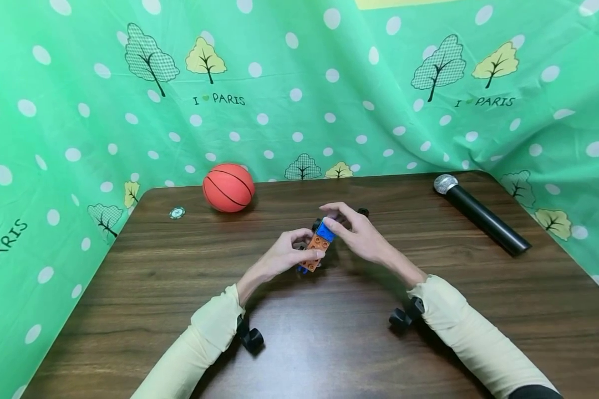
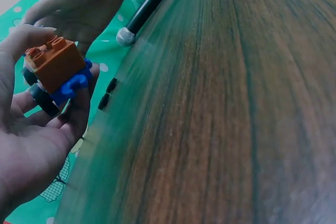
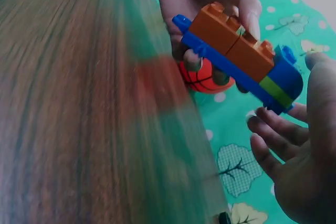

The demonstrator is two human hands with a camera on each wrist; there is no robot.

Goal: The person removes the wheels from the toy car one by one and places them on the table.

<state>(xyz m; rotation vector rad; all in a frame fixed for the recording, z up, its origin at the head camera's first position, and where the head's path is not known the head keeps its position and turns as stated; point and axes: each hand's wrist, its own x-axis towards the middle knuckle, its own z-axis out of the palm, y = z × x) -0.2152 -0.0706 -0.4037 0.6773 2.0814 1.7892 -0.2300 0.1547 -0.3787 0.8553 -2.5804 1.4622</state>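
Observation:
A toy block car [image 1: 317, 245] is held above the table, with orange studded bricks on a blue base and a curved blue brick over a green strip at its far end. My left hand [image 1: 280, 256] grips it, thumb on the orange top and fingers beneath. Dark wheels [image 2: 44, 99] show along one side in the left wrist view. My right hand [image 1: 363, 235] is at the blue end, thumb beside the curved blue brick [image 3: 287, 80] and fingers spread loosely below it. Whether that thumb touches the brick is hard to tell.
Small black wheels [image 2: 107, 94] lie on the table beyond my right hand. A red ball [image 1: 228, 187] with black lines and a poker chip [image 1: 177, 213] are at the back left. At the right lies a black microphone [image 1: 484, 213]. A green patterned cloth [image 1: 279, 66] hangs behind the table.

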